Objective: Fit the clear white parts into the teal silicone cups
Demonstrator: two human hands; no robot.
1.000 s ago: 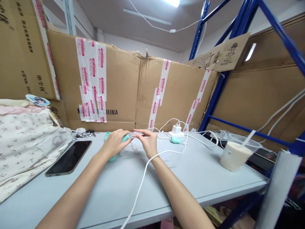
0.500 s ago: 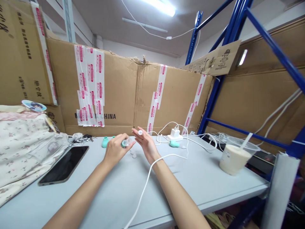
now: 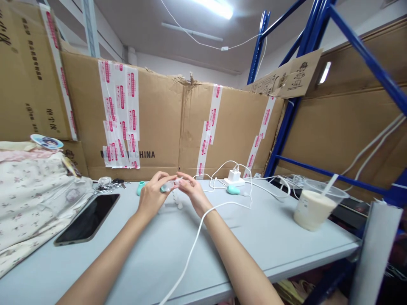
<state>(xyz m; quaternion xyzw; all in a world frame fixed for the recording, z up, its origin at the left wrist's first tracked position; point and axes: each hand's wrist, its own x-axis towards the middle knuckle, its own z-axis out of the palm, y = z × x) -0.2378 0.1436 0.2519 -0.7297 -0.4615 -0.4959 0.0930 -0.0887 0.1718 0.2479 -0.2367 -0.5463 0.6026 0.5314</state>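
Tube (image 3: pixel 167 186) I hold: see-through plastic by its look; smooth, slightly shiny
Mint pot (image 3: pixel 140 188): smooth, dull; plastic or rubber, I can't tell
Cord (image 3: pixel 191 253) over my wrist: white plastic sleeve; smooth
Tabletop (image 3: pixel 152 271) under my arms: smooth grey, mostly matt; material unclear to me
Phone (image 3: pixel 87 218): glossy, glass-like black screen
Cloth (image 3: pixel 27 199): matt, soft, creased
Cardboard (image 3: pixel 162 114): matt brown paper board; top edge torn, rough
Drink cup (image 3: pixel 313 209): clear plastic; shiny
Rack (image 3: pixel 282 133): blue painted metal; smooth, faint sheen
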